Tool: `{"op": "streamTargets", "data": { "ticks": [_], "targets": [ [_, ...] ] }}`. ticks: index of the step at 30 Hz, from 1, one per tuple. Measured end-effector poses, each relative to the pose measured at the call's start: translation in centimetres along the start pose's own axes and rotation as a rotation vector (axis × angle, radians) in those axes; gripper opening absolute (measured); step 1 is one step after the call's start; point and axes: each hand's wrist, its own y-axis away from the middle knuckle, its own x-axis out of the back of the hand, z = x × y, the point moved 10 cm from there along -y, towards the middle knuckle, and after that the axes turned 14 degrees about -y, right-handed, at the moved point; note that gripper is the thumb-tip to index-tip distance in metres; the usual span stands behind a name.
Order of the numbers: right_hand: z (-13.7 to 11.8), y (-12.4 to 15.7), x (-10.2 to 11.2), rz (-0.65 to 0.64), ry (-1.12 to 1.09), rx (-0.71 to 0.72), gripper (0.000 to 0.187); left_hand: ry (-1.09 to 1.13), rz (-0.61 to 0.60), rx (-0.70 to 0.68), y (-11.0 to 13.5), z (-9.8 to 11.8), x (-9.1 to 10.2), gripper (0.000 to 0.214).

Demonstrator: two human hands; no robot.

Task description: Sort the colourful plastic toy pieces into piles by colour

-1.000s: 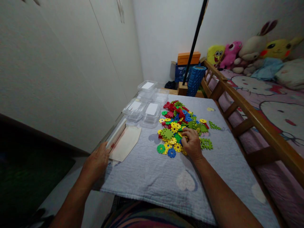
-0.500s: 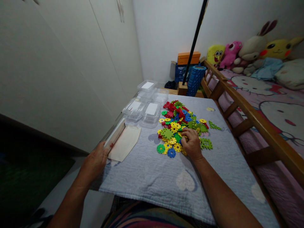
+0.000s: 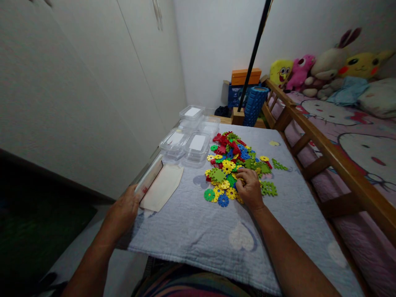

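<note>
Left of multicoloured plastic-piece heap (image 3: 228, 166), grasping long white box (image 3: 150, 177) with left hand (image 3: 123, 209); at heap, cannot tell grip of right hand (image 3: 251, 187); could scatter heap by pushing.

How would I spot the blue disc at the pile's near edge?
On the blue-grey cloth, find the colourful plastic pile partly hidden by the right hand. At its near edge lies the blue disc, whose neighbouring discs are yellow and green.
</note>
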Motion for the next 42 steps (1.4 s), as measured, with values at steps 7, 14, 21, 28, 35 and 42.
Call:
{"op": "streamTargets", "data": {
  "ticks": [7, 14, 21, 28, 35, 42],
  "targets": [
    [0.04, 0.07, -0.09, -0.011, 0.000, 0.001, 0.017, -0.014, 0.012, -0.012, -0.05, -0.15, -0.35, 0.050],
    [-0.11, 0.04, -0.04, -0.008, 0.006, 0.012, 0.017, -0.011, -0.029, 0.020, -0.02, -0.33, -0.42, 0.052],
    [-0.05, 0.01, -0.05, -0.015, 0.004, -0.002, 0.016, -0.010, -0.041, 0.017, 0.05, -0.28, -0.41, 0.052],
    [-0.15, -0.03, 0.06, -0.007, 0.001, 0.008, 0.016, -0.031, -0.064, 0.010, 0.01, -0.13, -0.51, 0.055],
    [0.12, 0.06, -0.08, -0.019, 0.002, 0.009, 0.015, -0.100, 0.001, -0.048, 0.07, 0.41, 0.20, 0.048],
    [0.02, 0.03, 0.02, -0.007, -0.004, 0.006, 0.016, -0.125, -0.017, -0.079, 0.05, 0.39, -0.29, 0.049]
  ]
}}
